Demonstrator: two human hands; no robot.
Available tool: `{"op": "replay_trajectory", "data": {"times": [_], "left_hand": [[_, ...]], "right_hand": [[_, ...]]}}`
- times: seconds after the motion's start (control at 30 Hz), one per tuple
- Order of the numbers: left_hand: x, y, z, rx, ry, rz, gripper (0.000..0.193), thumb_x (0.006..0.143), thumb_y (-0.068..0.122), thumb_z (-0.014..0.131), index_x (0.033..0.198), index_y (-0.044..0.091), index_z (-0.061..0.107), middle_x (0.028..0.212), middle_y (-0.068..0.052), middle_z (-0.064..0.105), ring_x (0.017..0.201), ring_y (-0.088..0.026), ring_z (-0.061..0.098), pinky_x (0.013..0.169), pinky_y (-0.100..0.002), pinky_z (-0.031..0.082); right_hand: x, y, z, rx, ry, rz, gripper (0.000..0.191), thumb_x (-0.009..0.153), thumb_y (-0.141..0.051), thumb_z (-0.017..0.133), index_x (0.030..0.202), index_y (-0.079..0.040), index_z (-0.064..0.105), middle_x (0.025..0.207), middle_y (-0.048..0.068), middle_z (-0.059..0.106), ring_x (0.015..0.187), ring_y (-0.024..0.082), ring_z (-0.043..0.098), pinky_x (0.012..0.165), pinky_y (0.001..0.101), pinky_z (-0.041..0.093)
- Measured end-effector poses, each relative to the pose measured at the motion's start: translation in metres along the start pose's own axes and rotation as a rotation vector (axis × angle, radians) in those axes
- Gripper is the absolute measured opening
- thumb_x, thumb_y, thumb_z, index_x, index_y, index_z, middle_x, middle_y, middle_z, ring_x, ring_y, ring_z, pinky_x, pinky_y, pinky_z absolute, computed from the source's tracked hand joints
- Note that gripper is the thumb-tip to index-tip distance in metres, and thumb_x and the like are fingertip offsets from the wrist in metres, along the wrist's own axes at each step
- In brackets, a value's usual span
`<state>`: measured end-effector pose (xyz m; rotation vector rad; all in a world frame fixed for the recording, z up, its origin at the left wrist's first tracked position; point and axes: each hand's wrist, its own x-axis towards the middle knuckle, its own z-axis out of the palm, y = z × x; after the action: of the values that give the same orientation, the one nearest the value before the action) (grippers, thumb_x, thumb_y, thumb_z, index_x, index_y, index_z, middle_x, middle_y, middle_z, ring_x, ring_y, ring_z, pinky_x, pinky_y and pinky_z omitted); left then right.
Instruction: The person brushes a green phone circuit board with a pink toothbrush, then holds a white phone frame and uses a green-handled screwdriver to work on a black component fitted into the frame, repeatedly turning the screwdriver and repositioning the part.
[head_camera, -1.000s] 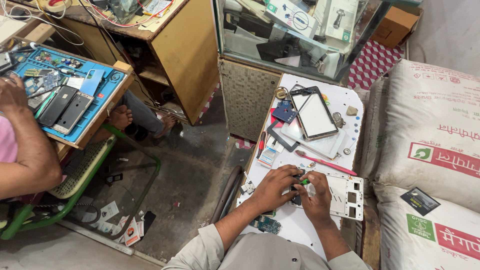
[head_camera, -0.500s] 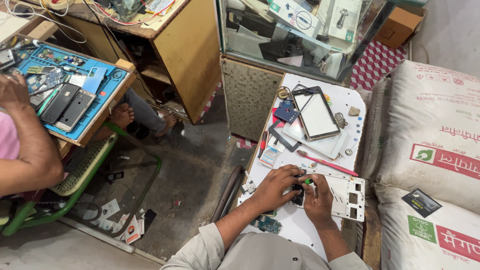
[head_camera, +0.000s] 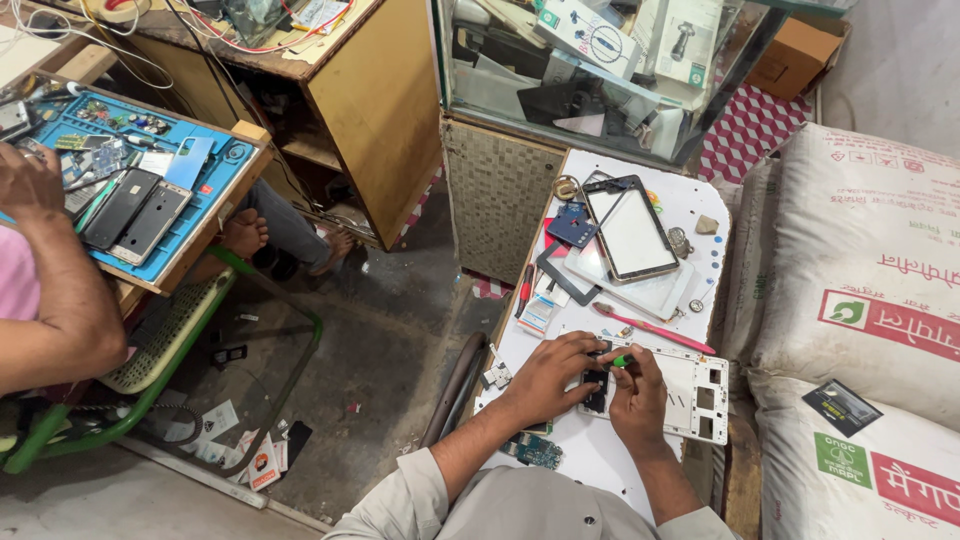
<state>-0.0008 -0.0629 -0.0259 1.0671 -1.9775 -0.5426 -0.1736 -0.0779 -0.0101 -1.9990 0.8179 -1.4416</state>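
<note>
My left hand presses on the left edge of a white device frame that lies on the small white table, its fingers on a dark part there. My right hand pinches a small green-handled screwdriver and holds its tip down at the same spot. The two hands touch over the frame's left end. Below my left wrist lies a green circuit board.
A tablet screen, loose bezels and a pink toothbrush lie further up the table. Printed sacks are stacked on the right, with a glass cabinet behind. At left, a co-worker's arm reaches over a blue mat holding phones.
Both hands stay on the frame's left end. The fingers have shifted only slightly around the screwdriver.
</note>
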Motion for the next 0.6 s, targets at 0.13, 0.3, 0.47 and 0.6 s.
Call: {"op": "replay_trajectory", "data": {"times": [0.13,0.3,0.47,0.6], "left_hand": [[0.0024,0.0005,-0.0012,0.001,-0.003,-0.002,0.037,0.087,0.018,0.078,0.121,0.008,0.068,0.144,-0.009,0.059,0.146,-0.028,0.046,0.119,-0.046,0.037],[0.0018,0.0002,0.0,-0.001,-0.018,-0.028,0.034,0.086,0.017,0.079,0.117,0.009,0.068,0.145,-0.007,0.059,0.146,-0.027,0.046,0.119,-0.046,0.037],[0.0023,-0.0018,0.0028,0.004,-0.026,-0.031,0.035,0.087,0.018,0.079,0.12,0.011,0.069,0.145,-0.005,0.059,0.147,-0.026,0.046,0.119,-0.045,0.037],[0.0039,-0.0025,0.0031,0.02,-0.023,-0.014,0.039,0.086,0.017,0.079,0.122,0.011,0.067,0.146,-0.006,0.058,0.147,-0.027,0.045,0.12,-0.045,0.036]], "right_hand": [[0.0061,-0.0031,-0.0002,0.032,-0.033,-0.087,0.064,0.099,0.015,0.053,0.151,-0.02,0.036,0.116,0.012,0.06,0.107,0.021,0.065,0.092,0.0328,0.058],[0.0076,-0.0061,-0.0008,-0.128,0.006,-0.125,0.067,0.091,0.008,0.069,0.145,-0.022,0.041,0.11,0.011,0.058,0.099,0.019,0.064,0.081,0.0311,0.057],[0.0038,-0.0001,-0.0018,-0.079,-0.011,-0.072,0.065,0.097,0.013,0.059,0.148,-0.022,0.039,0.108,0.009,0.06,0.1,0.018,0.067,0.081,0.0293,0.059],[0.0039,0.0011,-0.0031,0.008,-0.035,-0.032,0.064,0.1,0.015,0.05,0.151,-0.02,0.034,0.113,0.011,0.062,0.103,0.02,0.069,0.086,0.0304,0.061]]}}
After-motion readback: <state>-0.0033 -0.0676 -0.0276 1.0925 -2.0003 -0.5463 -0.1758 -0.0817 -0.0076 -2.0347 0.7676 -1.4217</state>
